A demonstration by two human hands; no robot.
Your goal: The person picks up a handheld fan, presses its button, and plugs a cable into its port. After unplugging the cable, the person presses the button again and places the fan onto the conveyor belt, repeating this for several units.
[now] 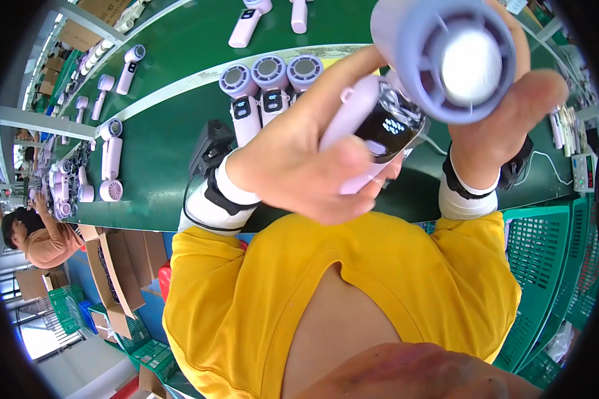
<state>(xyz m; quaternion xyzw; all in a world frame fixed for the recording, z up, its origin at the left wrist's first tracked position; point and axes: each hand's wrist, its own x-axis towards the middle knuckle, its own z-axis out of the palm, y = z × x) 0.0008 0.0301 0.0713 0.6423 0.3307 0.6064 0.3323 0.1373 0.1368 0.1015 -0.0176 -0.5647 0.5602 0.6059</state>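
Close to the camera I hold up a lilac handheld fan (409,63), its round head toward the upper right. A glossy dark panel with a lit display faces me. My left hand (306,166) is closed round the handle, with the thumb beside the panel. Around the fan head curves my right hand (489,136), its thumb at the lower rim; its other fingers are mostly hidden behind the head. Just beyond my left hand, three like fans (271,73) lie side by side with their displays lit.
More fans lie on the green table (160,153), at the left and far side. A black device (211,146) sits beside my left wrist. At right are a small white meter (584,173) and green crates (536,266). Cardboard boxes (116,272) and another person (50,243) are at left.
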